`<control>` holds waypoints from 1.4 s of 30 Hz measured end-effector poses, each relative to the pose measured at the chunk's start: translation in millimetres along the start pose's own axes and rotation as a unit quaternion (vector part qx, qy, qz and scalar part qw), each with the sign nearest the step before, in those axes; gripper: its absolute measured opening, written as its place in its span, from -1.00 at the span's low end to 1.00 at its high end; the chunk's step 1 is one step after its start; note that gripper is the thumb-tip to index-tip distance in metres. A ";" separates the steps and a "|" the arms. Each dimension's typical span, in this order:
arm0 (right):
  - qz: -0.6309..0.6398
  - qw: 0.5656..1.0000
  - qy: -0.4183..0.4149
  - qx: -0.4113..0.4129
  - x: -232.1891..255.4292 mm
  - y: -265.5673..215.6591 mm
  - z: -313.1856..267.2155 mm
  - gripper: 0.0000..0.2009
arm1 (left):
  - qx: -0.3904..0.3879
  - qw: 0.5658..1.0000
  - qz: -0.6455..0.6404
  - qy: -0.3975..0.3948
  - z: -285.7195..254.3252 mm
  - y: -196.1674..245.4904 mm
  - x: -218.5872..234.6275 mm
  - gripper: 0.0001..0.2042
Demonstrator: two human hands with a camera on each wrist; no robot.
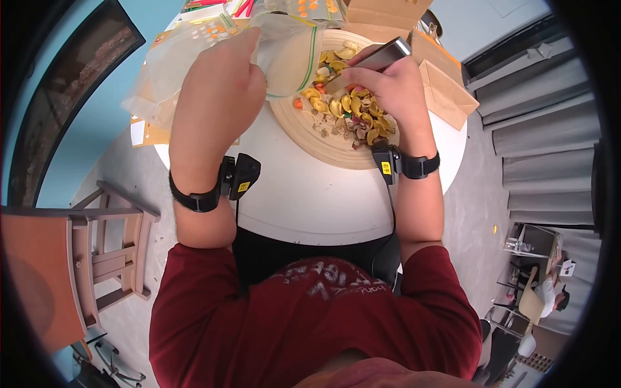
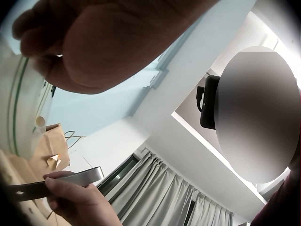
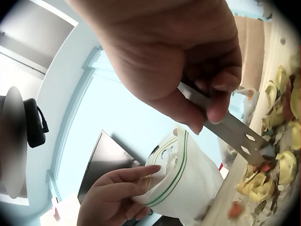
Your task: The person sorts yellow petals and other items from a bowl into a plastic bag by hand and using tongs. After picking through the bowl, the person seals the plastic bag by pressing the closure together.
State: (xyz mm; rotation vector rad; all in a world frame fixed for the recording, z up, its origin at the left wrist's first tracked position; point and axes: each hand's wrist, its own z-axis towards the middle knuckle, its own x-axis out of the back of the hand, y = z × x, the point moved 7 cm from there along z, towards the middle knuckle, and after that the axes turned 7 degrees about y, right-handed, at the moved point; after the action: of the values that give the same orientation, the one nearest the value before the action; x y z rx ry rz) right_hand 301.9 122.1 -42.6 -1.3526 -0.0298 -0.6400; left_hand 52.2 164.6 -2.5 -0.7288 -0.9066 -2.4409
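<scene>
1. Room to pass: over the white table (image 1: pixel 310 200), between left wrist camera (image 1: pixel 246 173) and right wrist camera (image 1: pixel 386 156)
2. Zip bag (image 1: pixel 284 64) blocks the round board's (image 1: pixel 301 139) left side
3. Paper bags (image 1: pixel 446 97) obstruct beyond its right

The yellow label (image 1: pixel 386 168) on the right wrist camera (image 1: pixel 382 152) reads "右手"; left label (image 1: pixel 244 187) and shirt print (image 1: pixel 330 277) are unclear.
</scene>
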 end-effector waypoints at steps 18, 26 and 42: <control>0.101 0.988 0.007 0.112 32.7 -55.2 -16.8 -0.80 | 0.034 0.999 0.011 0.019 -0.1 1.0 1.7 -0.58; -0.003 0.993 -0.106 0.054 -24.5 -32.4 -27.6 -0.81 | 0.031 0.999 0.012 0.032 -2.0 -1.1 3.4 -0.55; -0.042 0.980 -0.088 0.173 -25.8 -25.8 -20.2 -0.91 | 0.085 0.996 -0.017 -0.002 -4.4 -3.3 0.8 -0.56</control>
State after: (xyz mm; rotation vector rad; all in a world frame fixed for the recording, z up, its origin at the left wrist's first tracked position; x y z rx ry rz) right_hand 262.2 112.4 -34.1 -1.0700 -0.3288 -0.5530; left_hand 48.4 163.7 -6.3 -0.6636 -1.1197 -2.3559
